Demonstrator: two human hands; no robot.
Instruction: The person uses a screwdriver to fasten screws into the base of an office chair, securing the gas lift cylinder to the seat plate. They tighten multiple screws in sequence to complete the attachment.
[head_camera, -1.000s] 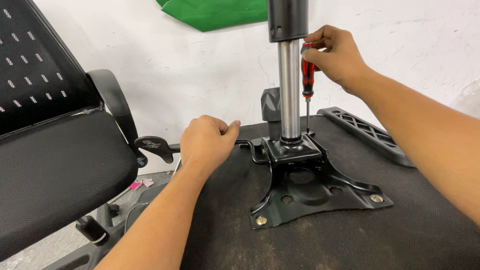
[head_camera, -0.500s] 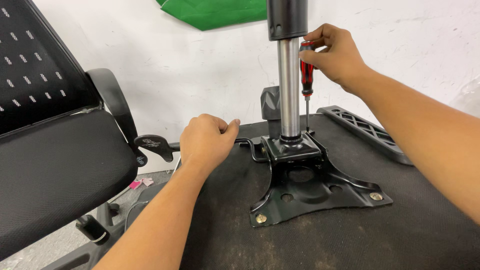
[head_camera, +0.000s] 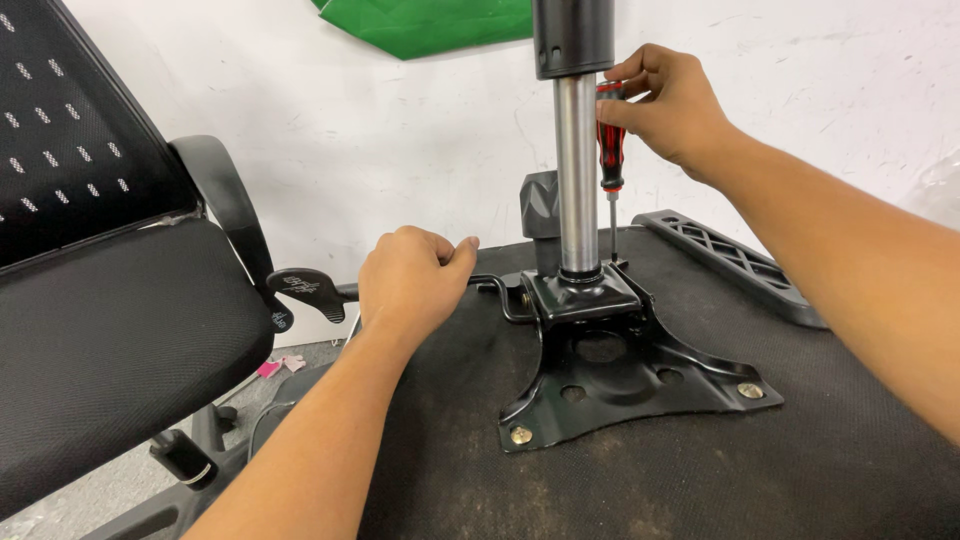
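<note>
Currently, a red-and-black screwdriver (head_camera: 611, 140) is clamped upright by the right hand (head_camera: 668, 105) at upper centre beside the gas cylinder (head_camera: 577, 170), the left hand (head_camera: 410, 280) fisted on the seat underside (head_camera: 700, 470); its tip could probably be slipped off the hidden screw.

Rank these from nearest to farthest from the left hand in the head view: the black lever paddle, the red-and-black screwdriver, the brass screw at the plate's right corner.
1. Black lever paddle: just left of the left hand, at the seat's edge.
2. Red-and-black screwdriver: up and to the right, beside the chrome column, gripped by the right hand.
3. Brass screw: far right corner of the black mounting plate.
</note>
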